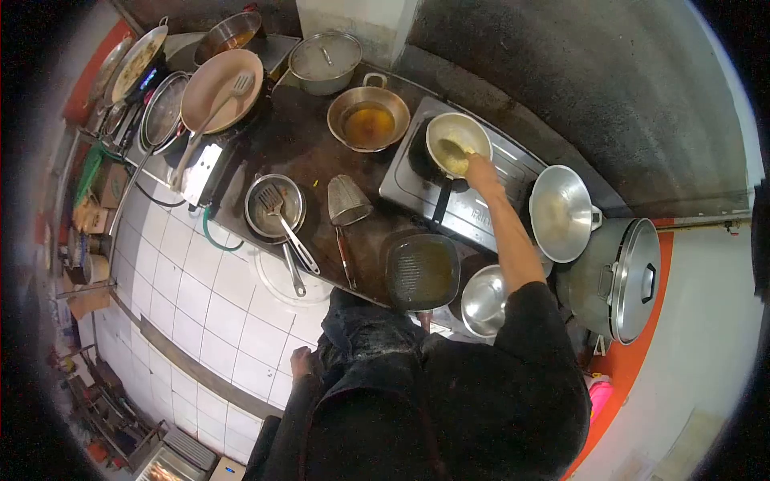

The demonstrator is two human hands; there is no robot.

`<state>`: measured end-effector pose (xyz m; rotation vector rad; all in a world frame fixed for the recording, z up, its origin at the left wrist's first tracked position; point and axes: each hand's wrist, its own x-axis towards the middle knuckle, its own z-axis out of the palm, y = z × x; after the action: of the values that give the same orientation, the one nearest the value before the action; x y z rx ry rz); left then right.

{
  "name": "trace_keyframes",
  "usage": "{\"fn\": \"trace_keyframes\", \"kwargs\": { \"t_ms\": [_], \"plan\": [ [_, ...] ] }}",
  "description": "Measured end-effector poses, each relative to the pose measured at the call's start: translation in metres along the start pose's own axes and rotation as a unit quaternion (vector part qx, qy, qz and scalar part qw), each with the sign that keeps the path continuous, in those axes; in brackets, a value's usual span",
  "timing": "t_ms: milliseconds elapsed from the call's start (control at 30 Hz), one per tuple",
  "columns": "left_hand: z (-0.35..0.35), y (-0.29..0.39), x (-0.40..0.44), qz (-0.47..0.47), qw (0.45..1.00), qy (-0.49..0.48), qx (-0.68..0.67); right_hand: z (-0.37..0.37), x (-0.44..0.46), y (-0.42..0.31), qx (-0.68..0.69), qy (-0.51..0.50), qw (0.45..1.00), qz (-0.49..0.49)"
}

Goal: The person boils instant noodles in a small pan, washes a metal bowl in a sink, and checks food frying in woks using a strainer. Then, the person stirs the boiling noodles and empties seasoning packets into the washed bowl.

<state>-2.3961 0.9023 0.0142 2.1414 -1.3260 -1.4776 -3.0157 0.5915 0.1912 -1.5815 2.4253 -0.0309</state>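
My right hand (482, 171) is closed around the handle of a spoon (451, 149), at the rim of a small light-coloured pan (465, 122). The spoon's head dips into pale yellow food (457, 166) inside the pan. Beneath the pan is a silver gas stove (505, 170), and the pan's black handle (442, 204) points toward me. Down beside my hip, my left hand (301, 362) hangs away from the counter. Its fingers are too hidden to make out, and I see nothing in it.
A wok with brown liquid (370, 122), a strainer (348, 200), a square grill pan (423, 271) and a bowl with a slotted turner (275, 200) stand on the dark counter (309, 160). Metal bowls (561, 212) and a large lidded pot (589, 276) are at right.
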Motion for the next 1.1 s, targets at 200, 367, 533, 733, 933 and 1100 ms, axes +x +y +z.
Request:
{"fn": "trace_keyframes", "kwargs": {
  "t_ms": [200, 367, 533, 733, 933, 1100],
  "plan": [
    [0.001, -0.028, 0.024, 0.111, 0.993, 0.021, -0.043, -0.009, -0.024, -0.007, 0.043, -0.026, 0.998, 0.033],
    [-0.002, 0.01, 0.021, -0.008, 0.985, 0.025, -0.17, -0.015, -0.019, -0.016, 0.043, -0.029, 0.999, 0.006],
    [0.002, -0.007, 0.022, -0.043, 0.964, 0.026, -0.26, -0.04, 0.0, -0.008, 0.015, -0.092, 0.995, 0.036],
    [0.008, -0.008, 0.011, -0.048, 0.993, 0.015, -0.108, -0.002, 0.053, 0.043, -0.079, -0.028, 0.996, 0.021],
    [0.005, -0.003, -0.007, 0.179, 0.946, 0.001, 0.269, -0.002, 0.076, 0.046, -0.05, -0.017, 0.999, -0.009],
    [0.016, -0.018, 0.001, 0.02, 0.999, -0.003, 0.03, -0.014, 0.033, 0.004, -0.033, -0.039, 0.999, -0.02]
  ]
}}
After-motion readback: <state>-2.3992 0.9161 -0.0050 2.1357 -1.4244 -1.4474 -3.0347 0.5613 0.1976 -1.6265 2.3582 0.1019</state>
